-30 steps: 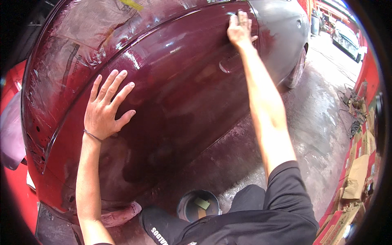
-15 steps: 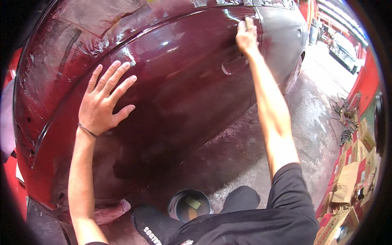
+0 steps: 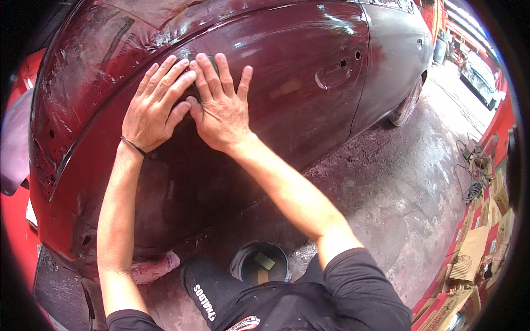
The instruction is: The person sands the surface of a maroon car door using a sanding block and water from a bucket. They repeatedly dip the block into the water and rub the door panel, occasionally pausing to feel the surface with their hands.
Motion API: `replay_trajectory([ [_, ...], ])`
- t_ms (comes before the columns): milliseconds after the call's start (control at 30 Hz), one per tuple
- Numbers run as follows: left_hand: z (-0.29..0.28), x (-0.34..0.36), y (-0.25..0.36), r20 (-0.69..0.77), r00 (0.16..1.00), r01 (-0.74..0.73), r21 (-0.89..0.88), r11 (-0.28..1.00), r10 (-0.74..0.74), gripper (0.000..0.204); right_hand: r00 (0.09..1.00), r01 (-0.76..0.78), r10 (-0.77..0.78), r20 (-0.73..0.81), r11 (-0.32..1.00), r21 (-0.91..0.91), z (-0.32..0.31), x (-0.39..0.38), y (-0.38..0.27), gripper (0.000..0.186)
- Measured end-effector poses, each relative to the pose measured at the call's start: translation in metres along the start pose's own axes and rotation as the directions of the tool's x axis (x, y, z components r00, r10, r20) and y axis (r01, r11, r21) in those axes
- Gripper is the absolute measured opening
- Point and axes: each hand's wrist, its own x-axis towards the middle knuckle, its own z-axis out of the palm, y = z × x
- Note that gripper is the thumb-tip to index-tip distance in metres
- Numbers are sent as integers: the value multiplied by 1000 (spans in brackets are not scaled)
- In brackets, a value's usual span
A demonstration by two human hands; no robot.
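Observation:
My left hand [image 3: 152, 113] rests flat on a dark red, wet-looking car door [image 3: 276, 138], fingers stretched out, a thin black band at the wrist. Right beside it lies my right hand [image 3: 222, 113], its fingers spread against the same door, and the two hands meet at the fingertips and thumbs. A dark edge shows around the right fingers; what lies under them is mostly hidden. To the right of the hands is the recessed door handle area [image 3: 329, 77] with small holes.
A dark bucket [image 3: 236, 265] with small flat pieces inside stands by my legs. Clear plastic film [image 3: 149, 27] covers the window area. The grey rear panel [image 3: 392, 49] continues to the right. Cardboard boxes [image 3: 472, 251] and cables [image 3: 473, 190] line the right side.
My right hand has swept left along the door, from near its far right edge to beside my left hand. The left hand has stayed on the panel.

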Motion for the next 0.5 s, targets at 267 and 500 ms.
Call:
replay_trajectory([
  [267,15,-9,-12,-151,988,35,9,999,-34,45,910,-399,403,92,915,-64,-73,50,146,60],
  [500,14,-9,-9,-336,938,56,-85,995,-82,40,452,-675,349,821,736,59,-117,-160,37,47],
])
